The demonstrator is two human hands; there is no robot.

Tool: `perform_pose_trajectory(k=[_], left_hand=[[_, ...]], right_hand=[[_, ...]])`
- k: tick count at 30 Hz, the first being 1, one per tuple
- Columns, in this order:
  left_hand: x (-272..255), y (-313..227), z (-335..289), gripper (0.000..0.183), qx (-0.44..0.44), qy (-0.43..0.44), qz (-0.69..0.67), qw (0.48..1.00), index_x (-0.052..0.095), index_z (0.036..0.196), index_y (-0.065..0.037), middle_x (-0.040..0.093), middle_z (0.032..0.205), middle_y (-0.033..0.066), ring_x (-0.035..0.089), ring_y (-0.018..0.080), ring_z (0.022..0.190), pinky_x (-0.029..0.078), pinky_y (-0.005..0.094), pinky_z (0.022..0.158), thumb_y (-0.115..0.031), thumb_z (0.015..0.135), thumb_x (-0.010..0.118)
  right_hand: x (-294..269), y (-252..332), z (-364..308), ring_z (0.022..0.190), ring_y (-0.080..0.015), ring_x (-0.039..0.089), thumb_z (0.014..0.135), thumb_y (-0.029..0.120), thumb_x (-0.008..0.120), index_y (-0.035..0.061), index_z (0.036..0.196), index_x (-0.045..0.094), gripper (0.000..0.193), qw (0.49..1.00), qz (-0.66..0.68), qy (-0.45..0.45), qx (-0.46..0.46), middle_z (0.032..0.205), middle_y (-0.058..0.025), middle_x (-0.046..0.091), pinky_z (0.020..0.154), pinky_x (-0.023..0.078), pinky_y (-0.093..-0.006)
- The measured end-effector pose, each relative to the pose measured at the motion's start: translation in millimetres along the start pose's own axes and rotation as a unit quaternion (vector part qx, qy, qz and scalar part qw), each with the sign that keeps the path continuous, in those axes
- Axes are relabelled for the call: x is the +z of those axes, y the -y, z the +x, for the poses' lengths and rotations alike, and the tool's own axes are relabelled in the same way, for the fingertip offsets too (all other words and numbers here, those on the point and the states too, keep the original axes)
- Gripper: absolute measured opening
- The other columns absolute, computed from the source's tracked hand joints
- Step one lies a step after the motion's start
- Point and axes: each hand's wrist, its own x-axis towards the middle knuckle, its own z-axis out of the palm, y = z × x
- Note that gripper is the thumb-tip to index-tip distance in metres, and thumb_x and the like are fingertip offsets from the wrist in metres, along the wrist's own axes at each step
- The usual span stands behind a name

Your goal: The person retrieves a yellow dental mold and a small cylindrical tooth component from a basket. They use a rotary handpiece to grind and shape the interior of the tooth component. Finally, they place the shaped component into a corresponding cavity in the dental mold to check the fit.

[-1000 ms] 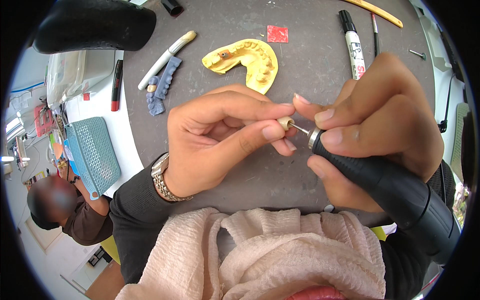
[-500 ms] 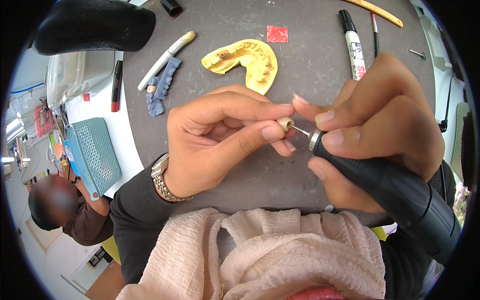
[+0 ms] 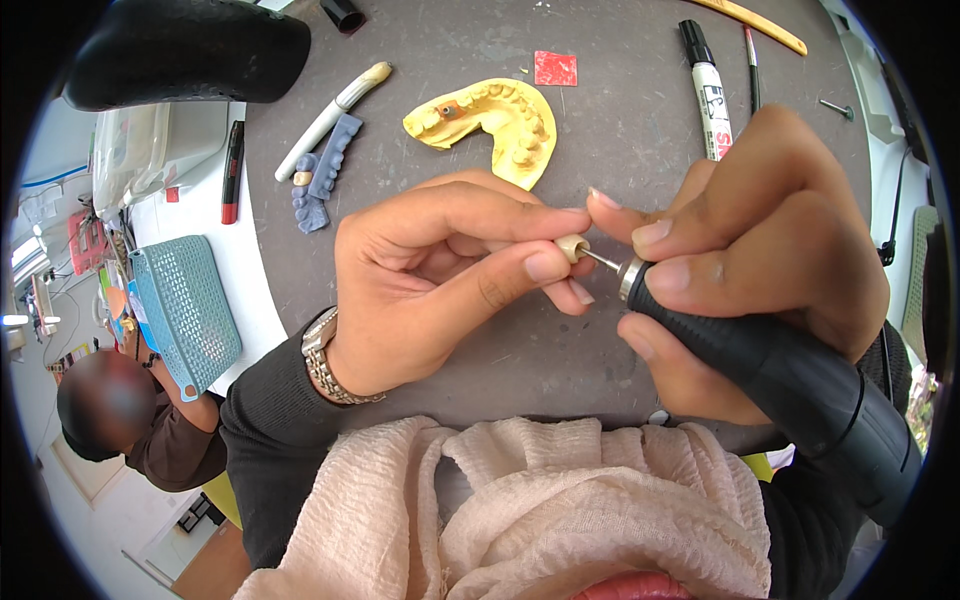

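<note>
Between thumb and fingers, my left hand (image 3: 440, 270) pinches a small cream dental crown (image 3: 571, 248), its hollow side turned right. My right hand (image 3: 770, 270) is wrapped round a black rotary handpiece (image 3: 800, 380), and its thin metal bur (image 3: 603, 262) reaches the crown's opening. How deep the tip sits inside is too small to tell. The fingertips of both hands nearly meet above the crown. Beyond my left hand lies a yellow dental cast (image 3: 525, 125) with one brown-orange spot on its left arm. Blue-grey impression pieces (image 3: 335, 155), one beside a cream tooth, lie left of the cast.
A white rod (image 3: 325, 130) with a tan tip lies behind the impression pieces. A red square (image 3: 555, 68), a marker (image 3: 707, 100), a thin brush (image 3: 752, 70) and a screw (image 3: 836, 108) are farther back. At left stand a blue basket (image 3: 190, 310) and a black rounded object (image 3: 190, 50); a person (image 3: 170, 430) sits beyond.
</note>
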Motion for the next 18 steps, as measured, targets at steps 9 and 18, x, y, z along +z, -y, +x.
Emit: perform_pose_trajectory(k=[9,18], left_hand=[[0.6,0.4,0.1,0.015,0.003,0.002,-0.001,1.000,0.060,0.096,0.002,0.059,0.093,0.0136,0.058,0.0164,0.081,0.047,0.0265,0.072,0.001,0.081,0.061],[1.5,0.6,0.6,0.015,0.010,-0.002,0.010,1.000,0.059,0.095,0.002,0.058,0.091,0.0134,0.059,0.0163,0.079,0.047,0.0255,0.068,0.001,0.081,0.062]], right_hand=[[1.9,0.5,-1.8,0.059,-0.0084,0.049,0.059,-0.007,0.072,0.0054,0.085,0.054,0.035,1.000,0.017,-0.019,0.009,0.086,-0.0109,0.050,0.077,0.056,-0.0338],[1.2,0.0,-2.1,0.060,-0.0090,0.050,0.058,-0.007,0.072,0.0059,0.085,0.054,0.035,1.000,0.016,-0.016,0.013,0.085,-0.0109,0.050,0.078,0.056,-0.0353]])
